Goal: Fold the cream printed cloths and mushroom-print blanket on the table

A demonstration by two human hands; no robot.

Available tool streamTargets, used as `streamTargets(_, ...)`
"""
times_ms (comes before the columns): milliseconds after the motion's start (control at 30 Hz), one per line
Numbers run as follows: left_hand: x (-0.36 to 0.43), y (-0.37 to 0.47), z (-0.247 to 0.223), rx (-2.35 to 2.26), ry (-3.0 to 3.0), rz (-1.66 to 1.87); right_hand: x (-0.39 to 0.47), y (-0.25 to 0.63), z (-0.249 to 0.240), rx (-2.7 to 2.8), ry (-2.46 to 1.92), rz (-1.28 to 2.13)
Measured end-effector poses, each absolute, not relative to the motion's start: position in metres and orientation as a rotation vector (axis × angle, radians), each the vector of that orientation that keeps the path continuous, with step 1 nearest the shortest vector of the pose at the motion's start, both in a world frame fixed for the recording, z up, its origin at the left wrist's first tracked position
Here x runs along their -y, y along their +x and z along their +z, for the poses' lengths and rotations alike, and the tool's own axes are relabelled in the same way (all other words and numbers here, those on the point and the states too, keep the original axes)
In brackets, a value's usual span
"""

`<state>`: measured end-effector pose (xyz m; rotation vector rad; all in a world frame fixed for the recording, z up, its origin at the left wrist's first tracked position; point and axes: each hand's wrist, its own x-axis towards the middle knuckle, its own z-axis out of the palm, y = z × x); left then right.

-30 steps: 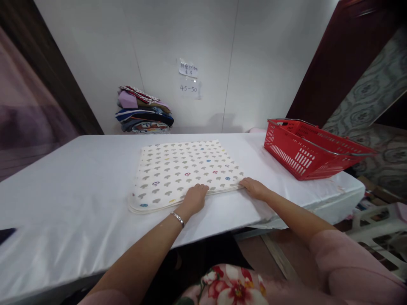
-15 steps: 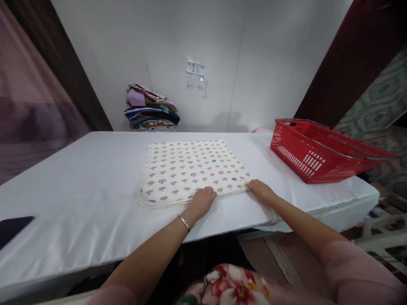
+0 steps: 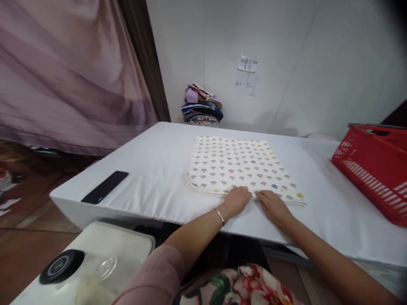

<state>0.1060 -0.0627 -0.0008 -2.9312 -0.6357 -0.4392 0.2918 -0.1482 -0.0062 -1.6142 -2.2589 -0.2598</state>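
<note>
A cream cloth (image 3: 235,163) printed with grey mushroom-like shapes and a few coloured ones lies folded flat on the white-covered table (image 3: 149,169). Its layered left corner is rounded. My left hand (image 3: 237,201), with a silver bracelet at the wrist, has its fingers curled over the middle of the near edge. Close beside it, my right hand (image 3: 275,206) pinches the same edge, with the right corner of the cloth lying free beyond it. Parts of the fingertips of both hands are hidden.
A red plastic basket (image 3: 372,178) stands at the right. Folded fabrics (image 3: 202,106) are stacked against the back wall beneath taped paper notes (image 3: 244,82). A dark phone-like slab (image 3: 104,187) lies near the left edge. Below is a white surface (image 3: 117,250) holding a round black object (image 3: 62,266).
My right hand has moved left along the near edge, away from the right corner and close to my left hand. The view has turned left, bringing in more of the table's left end.
</note>
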Motion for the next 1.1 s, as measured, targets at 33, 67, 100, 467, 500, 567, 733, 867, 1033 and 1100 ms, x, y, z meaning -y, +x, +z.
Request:
streamTargets(33, 0.063, 0.106, -0.001, 0.650, -2.934, -0.448, 0.145, 0.288, -0.007, 2.251, -1.616, -0.248)
streamTargets(67, 0.063, 0.106, -0.001, 0.664, -2.940, -0.456, 0.142, 0.286, -0.008, 2.245, -1.620, -0.237)
streamTargets(100, 0.064, 0.106, -0.001, 0.677, -2.947, -0.465, 0.140, 0.284, -0.008, 2.239, -1.629, -0.227)
streamTargets(467, 0.064, 0.077, 0.010, 0.801, -2.909, -0.382, 0.138, 0.285, -0.013, 2.250, -1.655, -0.263)
streamTargets(500, 0.061, 0.066, 0.011, 0.842, -2.898, -0.358, 0.138, 0.285, -0.014, 2.244, -1.656, -0.273)
streamTargets(567, 0.056, 0.043, 0.013, 0.931, -2.859, -0.321, 0.138, 0.286, -0.017, 2.230, -1.657, -0.286)
streamTargets(733, 0.040, -0.016, 0.016, 1.193, -2.740, -0.264, 0.136, 0.287, -0.022, 2.228, -1.655, -0.295)
streamTargets(867, 0.034, -0.042, 0.016, 1.340, -2.680, -0.282, 0.132, 0.284, -0.023, 2.240, -1.689, -0.284)
streamTargets(1033, 0.033, -0.049, 0.016, 1.366, -2.703, -0.274, 0.116, 0.254, -0.023, 2.229, -1.638, -0.315)
streamTargets(1100, 0.033, -0.049, 0.016, 1.387, -2.714, -0.272, 0.106, 0.234, -0.024, 2.234, -1.597, -0.288)
